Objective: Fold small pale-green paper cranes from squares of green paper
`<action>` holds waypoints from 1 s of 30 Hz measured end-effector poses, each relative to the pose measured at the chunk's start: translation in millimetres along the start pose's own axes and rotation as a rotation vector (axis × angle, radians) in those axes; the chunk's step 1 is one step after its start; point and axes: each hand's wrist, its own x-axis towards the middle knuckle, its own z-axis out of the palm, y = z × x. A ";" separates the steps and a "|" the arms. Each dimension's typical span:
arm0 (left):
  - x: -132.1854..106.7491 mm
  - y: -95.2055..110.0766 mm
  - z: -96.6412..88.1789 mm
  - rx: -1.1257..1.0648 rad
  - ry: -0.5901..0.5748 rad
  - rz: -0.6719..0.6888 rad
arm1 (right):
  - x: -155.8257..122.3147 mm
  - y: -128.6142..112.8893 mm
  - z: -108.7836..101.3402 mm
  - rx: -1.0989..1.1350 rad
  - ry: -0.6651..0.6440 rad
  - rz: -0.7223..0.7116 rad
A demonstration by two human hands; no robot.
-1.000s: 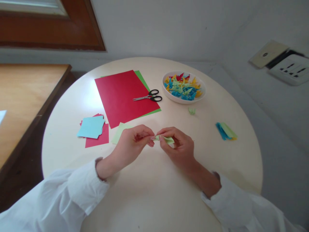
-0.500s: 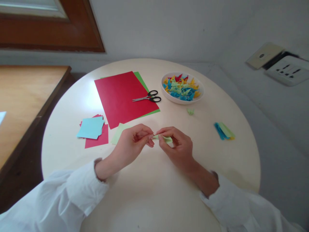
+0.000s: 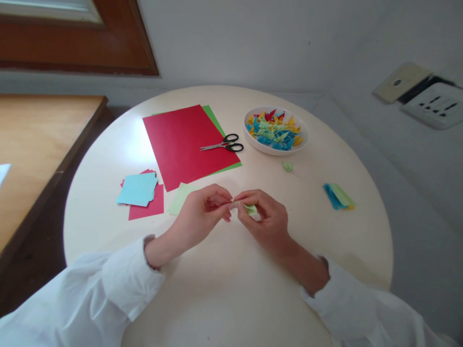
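Between the fingertips of both hands is a small folded piece of light green paper (image 3: pixel 250 209), held above the near middle of the table. My left hand (image 3: pixel 202 207) pinches its left end with thumb and fingers. From the other side, my right hand (image 3: pixel 265 212) grips it; part of the paper shows under the fingers. Its exact folds are mostly hidden. Just behind my left wrist lie light green paper squares (image 3: pixel 180 198), partly covered by the hand. A small light green folded paper figure (image 3: pixel 288 166) sits beyond my right hand.
A white bowl (image 3: pixel 253 143) holds several colourful folded paper figures. Black-handled scissors (image 3: pixel 231 143) rest on a large red sheet (image 3: pixel 184 149) over a green one. Blue squares (image 3: pixel 136 189) top red ones at left. Folded paper strips (image 3: pixel 339 196) lie at right on the round table (image 3: pixel 217 299).
My fingers have drawn slightly closer together on the green paper, and less of it shows. The whole view has shifted a little; the other things lie as before.
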 end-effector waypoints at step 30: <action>-3.5 -0.1 5.0 0.044 0.050 0.146 | 1.8 -3.4 0.2 -0.028 0.037 -0.121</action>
